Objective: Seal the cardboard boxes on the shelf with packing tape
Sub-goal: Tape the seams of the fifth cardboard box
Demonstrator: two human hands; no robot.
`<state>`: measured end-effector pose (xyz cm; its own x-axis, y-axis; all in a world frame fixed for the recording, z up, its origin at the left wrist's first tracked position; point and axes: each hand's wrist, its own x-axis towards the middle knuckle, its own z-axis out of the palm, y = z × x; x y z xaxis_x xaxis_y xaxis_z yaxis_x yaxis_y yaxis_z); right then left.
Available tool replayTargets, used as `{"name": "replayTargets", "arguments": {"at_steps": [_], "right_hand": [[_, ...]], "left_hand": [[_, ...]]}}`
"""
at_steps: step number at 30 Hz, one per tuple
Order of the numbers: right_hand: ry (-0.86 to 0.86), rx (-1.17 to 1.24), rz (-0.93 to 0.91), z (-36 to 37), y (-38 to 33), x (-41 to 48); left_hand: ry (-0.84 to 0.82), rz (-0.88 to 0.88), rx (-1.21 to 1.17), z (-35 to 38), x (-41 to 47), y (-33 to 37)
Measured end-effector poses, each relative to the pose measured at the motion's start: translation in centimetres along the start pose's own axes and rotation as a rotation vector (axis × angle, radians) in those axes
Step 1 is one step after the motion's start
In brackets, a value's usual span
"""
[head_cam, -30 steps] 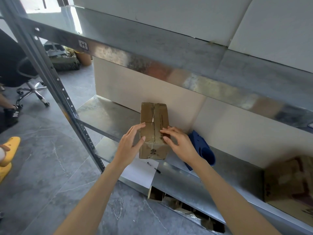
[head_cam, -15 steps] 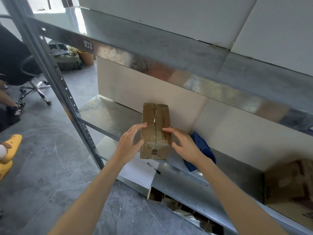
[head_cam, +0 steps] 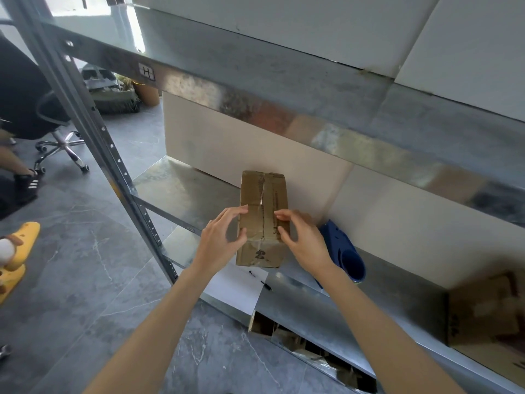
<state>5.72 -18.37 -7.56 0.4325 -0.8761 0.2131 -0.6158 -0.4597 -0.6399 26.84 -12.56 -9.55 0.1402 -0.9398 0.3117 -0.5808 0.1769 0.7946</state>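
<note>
Cardboard box (head_cam: 262, 217), brown and scuffed, stands on the lower steel shelf (head_cam: 181, 191), its far end close to the pale back panel. Its top flaps are closed, and a glossy strip runs along the centre seam.

Left hand (head_cam: 220, 243): at the box's left side, fingers (head_cam: 241, 209) bent and slightly spread, index tip on the top left edge, thumb tip touching the side below it.

Right hand (head_cam: 305, 241): at the box's right side, fingers bent, index and thumb tips set apart on the top face near the right edge. The other fingers are curled behind; I cannot tell whether they touch the box.

A white sheet of paper (head_cam: 238, 288) lies on the shelf's front edge just in front of the box, with a black pen (head_cam: 265, 284) at its right corner. A blue clog (head_cam: 345, 257) lies just right of the right hand. A second cardboard box (head_cam: 488, 317), blurred, sits well apart at the shelf's far right. A perforated steel upright (head_cam: 93, 123) crosses the left of the view. On the grey stone floor beyond it stand an office chair (head_cam: 59, 143) and a yellow slipper (head_cam: 20, 245).
</note>
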Motion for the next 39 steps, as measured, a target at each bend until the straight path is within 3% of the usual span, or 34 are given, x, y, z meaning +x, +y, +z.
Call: {"name": "replayTargets", "arguments": {"at_steps": [3, 10, 16, 24, 30, 35, 39], "right_hand": [[-0.029, 0.033, 0.035, -0.3, -0.6, -0.3], [-0.109, -0.173, -0.080, -0.9, -0.3, -0.2], [0.042, -0.257, -0.145, 0.5, -0.3, -0.8], [0.115, -0.267, -0.113, 1.5, -1.0, -0.9], [-0.157, -0.160, -0.071, -1.4, 0.0, -0.4], [-0.143, -0.162, -0.080, -1.4, 0.0, -0.3], [-0.277, -0.126, -0.075, -2.3, 0.8, -0.2]], "left_hand": [[-0.005, 0.023, 0.002, 0.0, 0.1, 0.1], [-0.116, 0.113, 0.117, -1.0, 0.2, -0.3], [-0.028, 0.150, 0.114, -0.2, -0.1, -0.4], [0.007, 0.089, 0.046, 0.5, -0.6, 0.0], [-0.097, 0.069, 0.013, -0.9, 0.0, -0.6], [-0.125, 0.066, 0.058, -1.2, 0.5, -0.8], [-0.192, 0.098, 0.053, -1.7, 0.5, -1.2]]}}
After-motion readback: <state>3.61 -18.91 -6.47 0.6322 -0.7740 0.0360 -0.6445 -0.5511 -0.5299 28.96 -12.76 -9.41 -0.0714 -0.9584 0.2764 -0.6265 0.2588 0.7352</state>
